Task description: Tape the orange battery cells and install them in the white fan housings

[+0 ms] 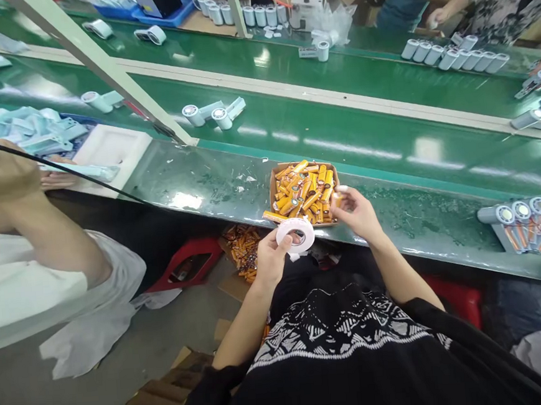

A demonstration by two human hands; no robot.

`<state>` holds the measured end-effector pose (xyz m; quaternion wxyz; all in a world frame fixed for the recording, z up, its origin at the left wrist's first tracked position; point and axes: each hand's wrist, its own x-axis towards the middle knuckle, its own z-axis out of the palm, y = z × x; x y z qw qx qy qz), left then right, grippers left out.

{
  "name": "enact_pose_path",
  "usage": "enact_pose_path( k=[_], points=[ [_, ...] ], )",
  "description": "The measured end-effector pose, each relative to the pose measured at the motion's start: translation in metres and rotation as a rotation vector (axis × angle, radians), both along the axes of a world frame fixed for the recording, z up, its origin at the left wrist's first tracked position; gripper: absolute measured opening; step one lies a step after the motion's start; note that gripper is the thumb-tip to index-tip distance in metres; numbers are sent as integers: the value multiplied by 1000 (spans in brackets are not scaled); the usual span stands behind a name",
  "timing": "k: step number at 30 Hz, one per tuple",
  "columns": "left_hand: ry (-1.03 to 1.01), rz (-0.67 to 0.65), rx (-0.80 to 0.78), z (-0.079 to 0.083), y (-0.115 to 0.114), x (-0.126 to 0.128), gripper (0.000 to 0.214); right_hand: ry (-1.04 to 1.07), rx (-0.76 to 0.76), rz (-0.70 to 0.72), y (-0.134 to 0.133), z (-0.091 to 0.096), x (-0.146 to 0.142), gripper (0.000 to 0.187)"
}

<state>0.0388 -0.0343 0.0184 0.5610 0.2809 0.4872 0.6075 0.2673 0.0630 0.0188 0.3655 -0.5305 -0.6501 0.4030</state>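
Observation:
My left hand (272, 255) grips a roll of white tape (303, 226) in front of the bench edge, thumb over its ring. Between the fingertips of my right hand (358, 213) is a small orange battery (336, 200), partly hidden by the fingers, with something white at its upper end. This hand is at the right rim of a shallow cardboard box (272, 187), heaped with orange cylindrical batteries (304, 187) with thin wires. One loose orange battery (274, 216) sticks out at the box's front left corner, just above the tape roll.
Beyond the bench (203, 183) runs a green conveyor (315, 121) carrying pale blue handheld housings (222, 118). More housings (521, 211) stand at the right. Below are a carton of batteries (242, 251) and a red stool (186, 262). A co-worker's arm (62, 237) is close at left.

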Motion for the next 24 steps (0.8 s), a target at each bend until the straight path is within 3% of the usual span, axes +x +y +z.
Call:
enact_pose_path(
  k=[3, 8, 16, 21, 24],
  points=[
    [19, -38, -25, -2, -1, 2, 58, 239, 155, -47, -16, 5, 10, 37],
    [2, -130, -42, 0, -2, 14, 59, 120, 514, -38, -43, 12, 8, 7],
    [-6, -146, -11, 0, -4, 23, 57, 27, 784, -90, -58, 6, 0, 8],
    [35, -139, 14, -7, -4, 24, 57, -3, 805, -91, -73, 4, -8, 13],
    [78, -127, 13, -6, -1, 21, 57, 176, 587, -19, -82, 1, -11, 19]
  ],
)
